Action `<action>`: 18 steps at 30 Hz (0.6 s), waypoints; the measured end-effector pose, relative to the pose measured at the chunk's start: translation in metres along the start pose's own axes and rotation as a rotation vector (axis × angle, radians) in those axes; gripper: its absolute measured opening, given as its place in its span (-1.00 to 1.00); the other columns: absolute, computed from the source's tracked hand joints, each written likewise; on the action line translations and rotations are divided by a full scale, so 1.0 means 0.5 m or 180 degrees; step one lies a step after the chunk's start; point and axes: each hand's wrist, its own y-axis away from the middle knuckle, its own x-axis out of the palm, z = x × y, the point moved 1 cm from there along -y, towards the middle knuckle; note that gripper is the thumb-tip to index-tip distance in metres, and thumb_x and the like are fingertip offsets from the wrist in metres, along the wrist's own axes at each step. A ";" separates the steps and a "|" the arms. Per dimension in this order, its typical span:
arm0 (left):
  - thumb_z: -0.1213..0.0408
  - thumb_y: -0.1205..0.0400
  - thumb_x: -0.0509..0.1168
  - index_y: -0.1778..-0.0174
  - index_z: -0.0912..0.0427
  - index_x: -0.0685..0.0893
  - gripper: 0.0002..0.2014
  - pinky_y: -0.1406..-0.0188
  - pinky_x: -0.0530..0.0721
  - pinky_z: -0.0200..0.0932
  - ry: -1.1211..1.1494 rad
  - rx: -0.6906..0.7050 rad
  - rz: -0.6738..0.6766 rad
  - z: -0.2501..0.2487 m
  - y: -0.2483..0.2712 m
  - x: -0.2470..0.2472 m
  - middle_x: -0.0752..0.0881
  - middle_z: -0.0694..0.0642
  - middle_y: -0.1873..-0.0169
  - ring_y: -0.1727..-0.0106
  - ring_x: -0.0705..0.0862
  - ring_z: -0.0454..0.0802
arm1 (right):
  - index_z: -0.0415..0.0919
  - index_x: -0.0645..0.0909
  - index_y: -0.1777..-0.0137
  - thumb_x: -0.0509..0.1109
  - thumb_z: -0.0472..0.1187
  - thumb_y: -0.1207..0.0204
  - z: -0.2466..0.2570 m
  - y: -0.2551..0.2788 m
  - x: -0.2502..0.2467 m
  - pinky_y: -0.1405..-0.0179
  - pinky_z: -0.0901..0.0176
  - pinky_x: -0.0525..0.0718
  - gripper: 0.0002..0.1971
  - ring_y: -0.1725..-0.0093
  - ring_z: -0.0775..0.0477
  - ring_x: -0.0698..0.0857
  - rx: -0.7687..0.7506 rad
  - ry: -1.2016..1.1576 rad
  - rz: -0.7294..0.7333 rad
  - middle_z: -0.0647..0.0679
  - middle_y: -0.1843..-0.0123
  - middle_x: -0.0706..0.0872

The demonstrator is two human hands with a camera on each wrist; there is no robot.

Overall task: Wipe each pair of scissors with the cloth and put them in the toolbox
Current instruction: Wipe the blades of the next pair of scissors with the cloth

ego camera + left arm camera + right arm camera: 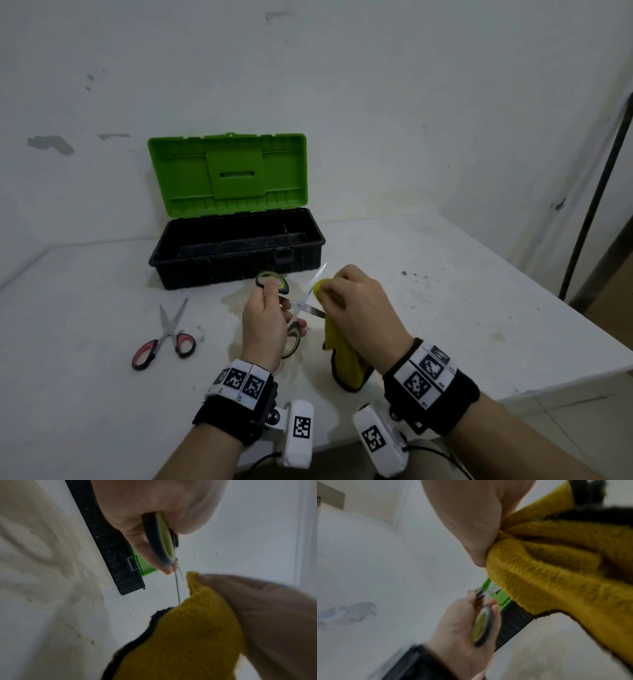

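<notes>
While the left hand (265, 320) grips the green scissors (294, 308), the right hand (359, 305) pinches the cloth (342, 353) around one blade.

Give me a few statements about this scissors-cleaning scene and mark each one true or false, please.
1. The toolbox lid stands open. True.
2. The left hand holds the pink-handled scissors. False: it holds the green-handled scissors; the pink-handled scissors lie on the table, to the left.
3. The right hand grips a yellow cloth against a blade. True.
4. The green-handled scissors' blades are closed. False: they are spread apart.
5. A pair of scissors already lies in the toolbox. False: none is visible inside it.
</notes>
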 end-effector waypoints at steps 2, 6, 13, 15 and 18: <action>0.01 -0.82 0.06 0.10 0.24 0.60 -0.60 0.42 0.69 0.03 -0.0313 0.0140 -0.0015 0.006 -0.006 0.001 0.59 0.16 0.34 0.47 0.60 -0.04 | -0.19 0.76 0.10 0.39 -0.19 -0.60 0.028 0.013 0.013 0.24 0.20 0.60 -0.86 0.24 0.01 0.59 -0.0251 -0.0045 0.0148 -0.03 0.09 0.59; -0.05 -0.81 0.05 0.13 0.26 0.61 -0.54 0.34 0.68 0.13 -0.0650 0.0273 0.0090 0.014 0.001 0.002 0.64 0.14 0.37 0.35 0.63 0.07 | -0.23 0.75 0.09 0.41 -0.21 -0.58 0.016 0.017 0.047 0.30 0.21 0.58 -0.88 0.28 -0.03 0.59 -0.0398 0.0025 0.0218 -0.08 0.10 0.59; 0.03 -0.83 0.05 0.14 0.23 0.49 -0.63 0.58 0.66 -0.09 0.0094 -0.0062 -0.0345 -0.005 -0.023 -0.037 0.47 0.18 0.32 0.47 0.57 0.14 | -0.17 0.77 0.14 0.38 -0.14 -0.61 -0.078 0.033 0.024 0.19 0.14 0.64 -0.81 0.22 0.00 0.62 0.0167 0.0169 0.0539 0.00 0.09 0.58; 0.01 -0.83 0.04 0.13 0.21 0.49 -0.63 0.54 0.67 -0.05 0.0203 -0.0100 -0.0426 -0.013 -0.034 -0.043 0.49 0.17 0.31 0.50 0.58 0.13 | -0.13 0.80 0.11 0.42 -0.15 -0.59 -0.114 0.018 -0.003 0.14 0.19 0.62 -0.86 0.17 0.02 0.63 0.0451 0.0072 0.0367 0.00 0.10 0.62; 0.00 -0.83 0.04 0.10 0.20 0.51 -0.63 0.50 0.68 -0.03 0.0364 -0.0202 -0.0476 -0.020 -0.042 -0.033 0.51 0.18 0.28 0.55 0.59 0.09 | -0.16 0.81 0.13 0.45 -0.17 -0.56 -0.172 -0.017 -0.030 0.09 0.21 0.58 -0.87 0.14 -0.02 0.66 0.0841 0.0142 0.0320 0.01 0.19 0.65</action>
